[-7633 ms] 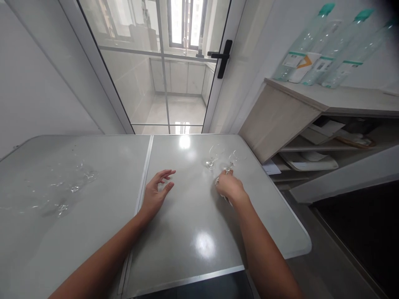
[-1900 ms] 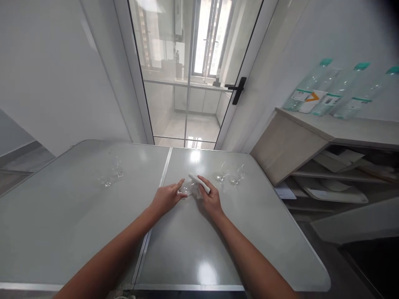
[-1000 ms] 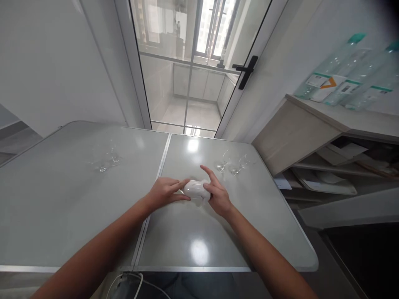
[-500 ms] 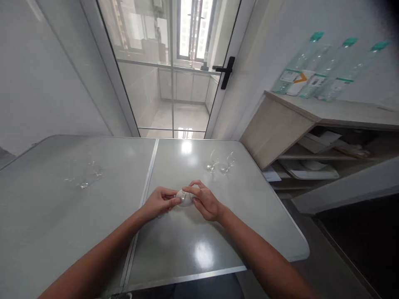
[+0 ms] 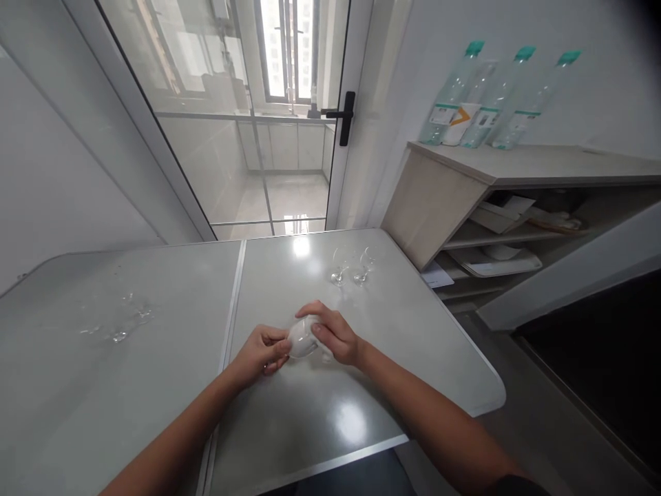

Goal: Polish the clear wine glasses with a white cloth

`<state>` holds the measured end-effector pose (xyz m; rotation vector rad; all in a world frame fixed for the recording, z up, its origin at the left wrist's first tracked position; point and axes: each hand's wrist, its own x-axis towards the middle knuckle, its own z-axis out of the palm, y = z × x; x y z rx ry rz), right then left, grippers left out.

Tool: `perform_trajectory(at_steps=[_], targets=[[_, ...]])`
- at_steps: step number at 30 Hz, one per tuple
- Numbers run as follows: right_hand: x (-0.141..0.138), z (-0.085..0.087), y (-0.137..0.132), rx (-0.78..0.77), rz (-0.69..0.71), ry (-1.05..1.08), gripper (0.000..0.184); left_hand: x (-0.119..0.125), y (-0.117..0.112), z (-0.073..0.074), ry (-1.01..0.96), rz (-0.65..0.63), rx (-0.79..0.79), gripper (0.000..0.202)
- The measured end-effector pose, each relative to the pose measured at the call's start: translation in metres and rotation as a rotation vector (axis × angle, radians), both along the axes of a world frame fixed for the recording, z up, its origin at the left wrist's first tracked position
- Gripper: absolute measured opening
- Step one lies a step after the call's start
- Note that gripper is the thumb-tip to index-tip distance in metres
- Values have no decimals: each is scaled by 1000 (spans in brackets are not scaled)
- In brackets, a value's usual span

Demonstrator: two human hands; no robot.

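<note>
The hands are together on 1 clear glass (image 5: 299,340), held tilted above the right-hand part of the tabletop (image 5: 289,427). The left hand (image 5: 262,355) pinches the glass at its left end, where the fingers hide whatever stem or foot there is. The right hand (image 5: 334,336) grips a white cloth (image 5: 326,356), which fills the bowl and pokes out below the palm.

Judging by this, the wiping of this glass is partway: the cloth is in the bowl, so taking it out and setting the glass down remain. Beyond the right hand, 2 stemmed glasses (image 5: 337,277) stand side by side, and well off to the left is more clear glassware (image 5: 120,337), too faint to count. The hands touch neither group; which pieces are wiped and which are left cannot be told
</note>
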<state>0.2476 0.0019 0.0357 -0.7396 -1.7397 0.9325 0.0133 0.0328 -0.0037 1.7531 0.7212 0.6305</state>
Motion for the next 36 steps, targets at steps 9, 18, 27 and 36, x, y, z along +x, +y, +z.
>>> perform_trajectory(at_steps=[9, 18, 27, 36], targets=[[-16, -2, 6, -595, -31, 337, 46, -16, 6, 13, 261, 334, 1305, 50], [-5, 3, 1, -444, 18, 257, 31, -7, -5, 27, 131, 177, 361, 45], [-4, -7, 1, 151, 6, -140, 30, -16, 10, 23, 48, 25, -182, 60], [-12, 2, 5, -648, -65, 324, 49, -5, 0, 11, 160, 390, 597, 49]])
